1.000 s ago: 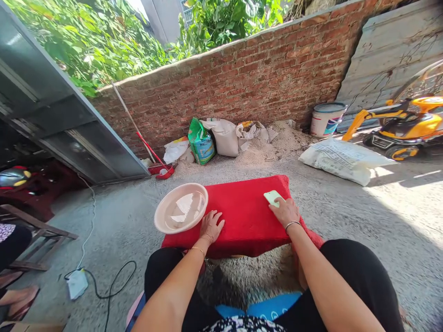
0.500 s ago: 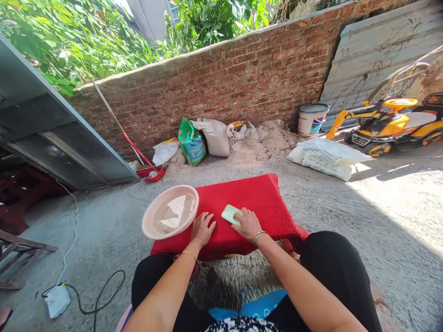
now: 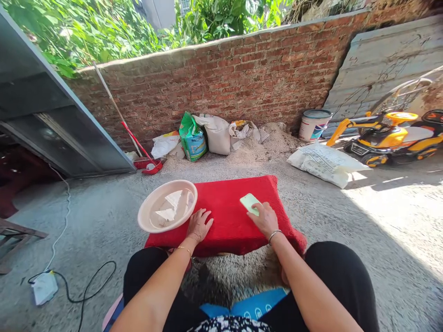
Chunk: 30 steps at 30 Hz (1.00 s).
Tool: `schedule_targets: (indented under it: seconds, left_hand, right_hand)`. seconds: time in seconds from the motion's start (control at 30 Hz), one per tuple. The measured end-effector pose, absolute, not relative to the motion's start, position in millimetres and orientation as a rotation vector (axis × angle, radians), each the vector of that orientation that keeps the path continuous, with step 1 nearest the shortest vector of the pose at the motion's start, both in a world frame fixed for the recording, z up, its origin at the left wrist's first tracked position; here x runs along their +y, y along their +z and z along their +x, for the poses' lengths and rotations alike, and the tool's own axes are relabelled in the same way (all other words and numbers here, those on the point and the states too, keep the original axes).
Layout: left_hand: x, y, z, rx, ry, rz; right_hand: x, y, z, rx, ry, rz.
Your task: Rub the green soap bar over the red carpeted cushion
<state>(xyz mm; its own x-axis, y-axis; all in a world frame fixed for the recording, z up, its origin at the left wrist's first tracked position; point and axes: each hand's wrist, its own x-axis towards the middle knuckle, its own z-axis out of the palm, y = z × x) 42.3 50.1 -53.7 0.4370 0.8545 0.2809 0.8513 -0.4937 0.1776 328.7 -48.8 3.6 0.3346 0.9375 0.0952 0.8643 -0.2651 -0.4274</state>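
Note:
A red cloth (image 3: 224, 207) covers a low table in front of my knees. My right hand (image 3: 266, 220) grips the lower right end of a pale green phone (image 3: 249, 203), which is over the right half of the cloth. Its fingers hide part of the phone. On the left side of the cloth my left hand (image 3: 200, 224) lies flat, fingers spread, holding nothing. Close beside that hand is a pale pink basin (image 3: 147, 216) with clear water in it, standing on the table's left end.
Along the brick wall (image 3: 249, 78) stand a green bag (image 3: 193, 143), a white sack (image 3: 217, 136) and a bucket (image 3: 314, 125). Another sack (image 3: 325, 163) lies on the concrete near a yellow toy excavator (image 3: 398, 138). A power strip (image 3: 44, 288) with cables is on the floor at left.
My right hand has moved to the right across the cloth with the phone in it. My left hand has stayed nearly in place near the basin. The view has shifted slightly.

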Motion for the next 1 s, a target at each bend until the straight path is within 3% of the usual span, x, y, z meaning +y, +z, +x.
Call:
schedule_targets:
  seconds: [0.23,0.47,0.57,0.87,1.0]
  left_hand:
    - [49.3,-50.1,44.9,1.581,0.491,2.667]
    - [47.4,-50.9,47.5,1.556,0.547,2.641]
    - [47.4,-50.9,46.3,1.554,0.562,2.635]
    - [49.2,-50.8,43.8,1.565,0.524,2.679]
    - [49.1,-50.3,45.3,1.557,0.538,2.681]
  right_hand:
    - [-41.0,-0.2,266.0,-2.041,0.230,-1.939]
    - [-56.3,2.1,399.6,-1.175,0.301,-2.519]
    - [-60.7,7.5,416.2,-1.037,0.208,-2.521]
    - [-46.3,-0.4,263.3,-1.936,0.242,-1.878]
    - [-43.2,-4.8,260.2,-2.007,0.260,-1.879]
